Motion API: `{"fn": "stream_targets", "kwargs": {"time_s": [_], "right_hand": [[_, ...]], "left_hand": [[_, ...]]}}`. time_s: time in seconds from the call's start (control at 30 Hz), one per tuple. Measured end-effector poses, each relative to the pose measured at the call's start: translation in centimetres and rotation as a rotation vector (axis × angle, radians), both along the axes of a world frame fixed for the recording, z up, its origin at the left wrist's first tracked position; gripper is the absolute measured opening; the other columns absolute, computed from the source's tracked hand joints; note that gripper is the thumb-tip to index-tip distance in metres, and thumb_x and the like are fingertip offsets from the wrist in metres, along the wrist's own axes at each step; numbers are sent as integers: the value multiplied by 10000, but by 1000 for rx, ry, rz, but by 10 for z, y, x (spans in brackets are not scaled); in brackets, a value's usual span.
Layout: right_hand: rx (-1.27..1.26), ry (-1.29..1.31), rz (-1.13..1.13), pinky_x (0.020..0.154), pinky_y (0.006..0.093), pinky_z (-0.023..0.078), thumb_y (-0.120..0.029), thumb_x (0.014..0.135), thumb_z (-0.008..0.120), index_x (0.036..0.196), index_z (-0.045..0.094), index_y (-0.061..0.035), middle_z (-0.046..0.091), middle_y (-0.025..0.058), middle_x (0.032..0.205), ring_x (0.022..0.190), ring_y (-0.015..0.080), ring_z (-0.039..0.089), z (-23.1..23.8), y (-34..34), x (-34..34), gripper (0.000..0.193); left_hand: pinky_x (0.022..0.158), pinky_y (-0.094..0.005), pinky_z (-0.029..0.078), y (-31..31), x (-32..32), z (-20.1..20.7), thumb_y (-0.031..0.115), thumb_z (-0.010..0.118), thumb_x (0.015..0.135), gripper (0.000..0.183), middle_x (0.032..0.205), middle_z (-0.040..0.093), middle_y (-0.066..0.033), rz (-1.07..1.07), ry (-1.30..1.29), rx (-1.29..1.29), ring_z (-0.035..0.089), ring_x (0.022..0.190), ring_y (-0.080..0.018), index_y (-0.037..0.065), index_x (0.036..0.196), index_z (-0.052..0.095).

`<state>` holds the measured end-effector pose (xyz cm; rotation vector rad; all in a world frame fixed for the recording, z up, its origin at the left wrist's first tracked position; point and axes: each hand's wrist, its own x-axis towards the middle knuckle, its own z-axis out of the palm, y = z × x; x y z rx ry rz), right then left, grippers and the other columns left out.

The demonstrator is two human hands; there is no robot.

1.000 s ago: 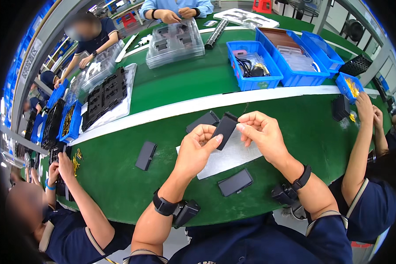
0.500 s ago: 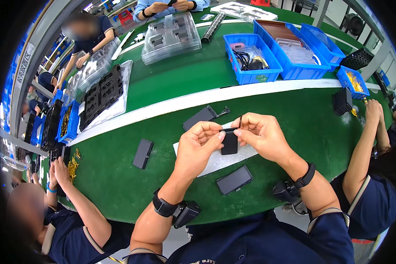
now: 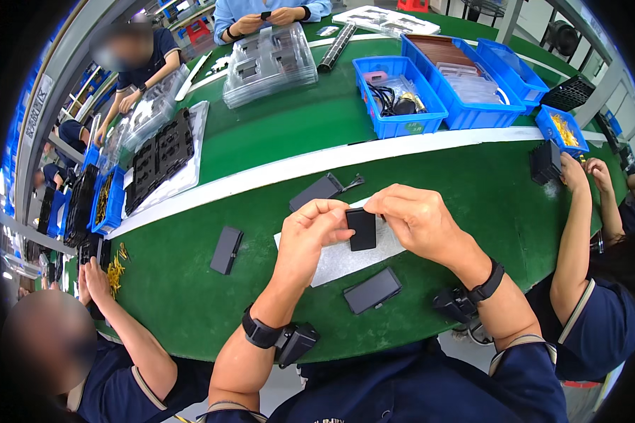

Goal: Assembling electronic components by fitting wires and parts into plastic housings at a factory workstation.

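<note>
A small flat black rectangular case (image 3: 362, 233) is held upright between my hands above a white sheet (image 3: 335, 265) on the green table. My left hand (image 3: 309, 231) pinches its left side, the thumb lying across its face. At the top right corner, the fingertips of my right hand (image 3: 422, 217) are pressed together on its edge; anything small between them is hidden. Three similar dark cases lie around the sheet: one to the left (image 3: 226, 250), one nearer me (image 3: 372, 290), and one beyond (image 3: 316, 192) with a short black cable at its end.
A white strip (image 3: 317, 156) crosses the table. Beyond it stand blue bins (image 3: 404, 127), clear plastic trays (image 3: 269, 67) and a black moulded tray (image 3: 161, 162). Co-workers' arms reach in at the left (image 3: 130, 321) and right (image 3: 578, 240). Yellow pieces (image 3: 115, 271) lie at the left.
The case has turned more face-on and shifted slightly left. My left thumb has moved from its top edge down across its face. My right fingers have drawn together at the top corner.
</note>
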<state>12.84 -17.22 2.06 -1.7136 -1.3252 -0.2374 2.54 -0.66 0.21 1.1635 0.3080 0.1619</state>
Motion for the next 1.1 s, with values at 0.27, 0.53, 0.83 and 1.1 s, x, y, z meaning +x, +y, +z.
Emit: {"fn": "stream_targets", "kwargs": {"time_s": [0.27, 0.53, 0.83, 1.1], "right_hand": [[-152, 548, -45, 477, 275, 406, -53, 795, 620, 809, 654, 25, 609, 113, 622, 514, 123, 545, 13, -7, -2, 86], [-168, 373, -55, 483, 326, 411, -52, 754, 638, 762, 635, 14, 592, 137, 630, 515, 218, 548, 17, -6, -4, 66], [19, 19, -75, 544, 358, 469, -34, 744, 629, 764, 605, -5, 595, 123, 703, 614, 294, 579, -3, 1, -11, 43], [-59, 866, 26, 572, 230, 473, -20, 811, 649, 833, 630, 35, 629, 42, 739, 671, 86, 581, -6, 0, -10, 62]], "left_hand": [[704, -268, 551, -11, -5, 7, 51, 627, 834, 124, 882, 632, -78, 15, 0, 148, 611, 769, -108, -23, 931, 604], [724, -271, 550, -9, -4, 4, 28, 617, 835, 138, 906, 637, -82, -6, -71, 164, 615, 804, -120, -28, 960, 603], [663, -232, 550, -17, -2, 2, 86, 647, 845, 181, 895, 656, -77, -35, -32, 220, 613, 767, -105, -27, 987, 651], [641, -250, 570, -18, -6, 5, 57, 636, 841, 138, 884, 643, -86, 58, -27, 245, 615, 762, -113, -32, 947, 627]]}}
